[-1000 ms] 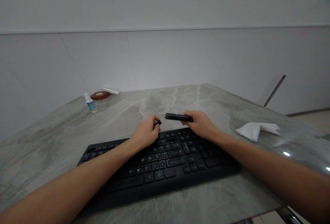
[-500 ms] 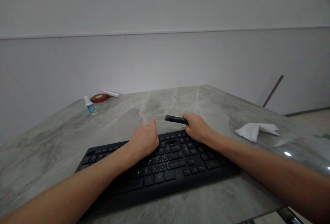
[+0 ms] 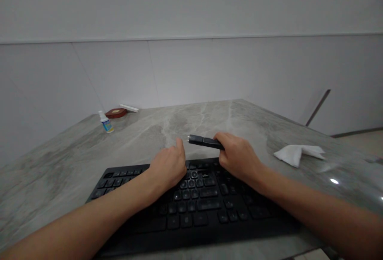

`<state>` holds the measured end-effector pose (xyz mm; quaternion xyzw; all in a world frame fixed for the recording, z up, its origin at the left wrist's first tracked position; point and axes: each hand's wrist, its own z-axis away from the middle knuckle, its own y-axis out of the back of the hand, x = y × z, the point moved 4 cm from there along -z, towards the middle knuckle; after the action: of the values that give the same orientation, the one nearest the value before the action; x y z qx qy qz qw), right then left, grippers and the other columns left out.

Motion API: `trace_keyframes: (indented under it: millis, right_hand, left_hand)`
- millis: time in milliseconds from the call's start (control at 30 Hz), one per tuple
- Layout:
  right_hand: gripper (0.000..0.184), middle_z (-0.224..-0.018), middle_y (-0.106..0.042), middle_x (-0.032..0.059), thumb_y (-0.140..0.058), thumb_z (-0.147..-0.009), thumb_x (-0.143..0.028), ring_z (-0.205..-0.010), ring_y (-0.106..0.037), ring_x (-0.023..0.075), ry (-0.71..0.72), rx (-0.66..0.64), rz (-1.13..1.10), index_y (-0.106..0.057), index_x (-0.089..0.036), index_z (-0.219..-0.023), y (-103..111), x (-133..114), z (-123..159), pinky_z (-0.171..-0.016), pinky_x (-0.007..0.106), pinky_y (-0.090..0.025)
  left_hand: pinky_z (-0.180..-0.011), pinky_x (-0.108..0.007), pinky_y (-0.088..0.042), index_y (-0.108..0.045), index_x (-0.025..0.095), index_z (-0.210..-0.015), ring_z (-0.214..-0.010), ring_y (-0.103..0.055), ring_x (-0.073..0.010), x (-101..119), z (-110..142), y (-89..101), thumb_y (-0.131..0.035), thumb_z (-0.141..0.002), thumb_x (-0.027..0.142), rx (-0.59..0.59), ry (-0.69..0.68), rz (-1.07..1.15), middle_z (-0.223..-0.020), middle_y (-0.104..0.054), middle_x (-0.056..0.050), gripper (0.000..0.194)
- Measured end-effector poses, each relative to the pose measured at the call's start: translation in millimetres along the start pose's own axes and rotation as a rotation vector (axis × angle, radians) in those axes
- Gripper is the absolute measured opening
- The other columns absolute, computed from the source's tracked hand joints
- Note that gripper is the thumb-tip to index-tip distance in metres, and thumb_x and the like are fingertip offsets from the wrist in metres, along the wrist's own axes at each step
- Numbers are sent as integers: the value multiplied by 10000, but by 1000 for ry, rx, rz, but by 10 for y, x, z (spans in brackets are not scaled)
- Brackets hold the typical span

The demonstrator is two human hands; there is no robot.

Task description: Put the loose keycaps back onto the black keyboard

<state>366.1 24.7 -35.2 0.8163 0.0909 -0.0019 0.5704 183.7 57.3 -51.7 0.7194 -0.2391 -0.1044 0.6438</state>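
Observation:
A black keyboard (image 3: 191,232) lies beneath both my forearms, some of its keys looking shiny. My left hand (image 3: 169,166) rests over its upper middle part, fingers curled and one digit pointing up. Whatever those curled fingers may hold is hidden. Over the keyboard's far right part, my right hand (image 3: 239,154) is wrapped round a slim black tool (image 3: 205,141) with a small, bright metallic-looking tip. That tip points left, just short of my left hand's raised digit; a small gap separates them. The tool's other end disappears inside my right hand.
A small white spray bottle (image 3: 106,123) with a blue and yellow label stands at the far left of the grey marbled table (image 3: 203,112). Behind it lie a reddish-brown object (image 3: 116,113) and a white strip (image 3: 129,108). A crumpled white tissue (image 3: 297,154) lies at the right.
The keyboard's near edge sits lower in view, and its right side has shifted right. My right hand has moved slightly right and down; the black tool shows more of its broad side.

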Motion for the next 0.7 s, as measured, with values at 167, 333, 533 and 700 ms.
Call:
trace_keyframes:
  millis: [167,333,533,700]
  right_hand:
    - [209,-921,-720,119,-464,-801,-64,-771,-652,244,-86,-102,92,-615,-167,-902,-27,-26,28,-607,314,-299]
    - [213,-871,-731,157,-479,-797,-78,-767,-679,289,-147,-153,79,-648,-159,-897,-129,73,-14,-595,321,-314]
    - [182,-848,-731,140,-499,-784,-91,-738,-673,254,-127,-210,10,-649,-168,-852,-128,60,43,-583,312,-308]
    - [183,-785,-700,119,-481,-803,-78,-670,-635,236,-131,-136,17,-608,-180,-887,69,16,93,-557,318,-262]
  left_hand:
    - [-668,-364,-522,-523,52,-1198,-781,-721,-332,51,10,11,-415,-809,56,-72,9,-151,-846,-715,-222,404]
    - [-632,-358,-503,-537,23,-1194,-758,-716,-333,58,42,95,-382,-800,45,-93,-22,-215,-851,-707,-231,423]
    - [-581,-353,-482,-528,-3,-1233,-713,-708,-327,124,128,150,-357,-809,31,-114,-69,-275,-797,-700,-209,459]
    - [-564,-359,-464,-526,27,-1228,-662,-683,-312,173,153,288,-366,-820,50,-73,-67,-330,-772,-687,-178,439]
